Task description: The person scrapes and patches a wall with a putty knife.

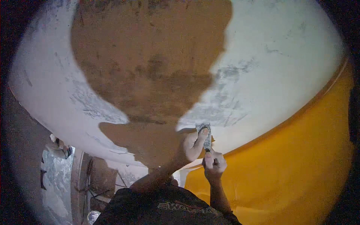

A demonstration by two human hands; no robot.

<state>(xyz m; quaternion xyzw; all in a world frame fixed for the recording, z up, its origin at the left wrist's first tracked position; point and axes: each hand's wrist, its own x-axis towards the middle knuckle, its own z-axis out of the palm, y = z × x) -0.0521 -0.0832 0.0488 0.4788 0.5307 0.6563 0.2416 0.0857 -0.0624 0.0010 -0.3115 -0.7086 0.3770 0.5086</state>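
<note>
A small putty knife (208, 141), its wide blade smeared grey, stands upright close to the large curved white surface (285, 71). My left hand (192, 145) is closed on the blade, its thumb pressed on the flat face. Just below and to the right, my right hand (215, 164) is closed round the narrow lower end, mostly hiding that part. Whether the blade edge touches the surface I cannot tell. Grey smears (225, 97) mark the white above the blade. A big brown, shadow-like patch (150, 75) covers the middle of the surface.
An orange-yellow curved panel (285, 161) runs along the right, below the white surface's edge. Low on the left are a grey-white mottled panel (58, 183), a pale bundle-like thing (58, 148) and dark thin bars (89, 176). My dark shirt (165, 206) fills the bottom.
</note>
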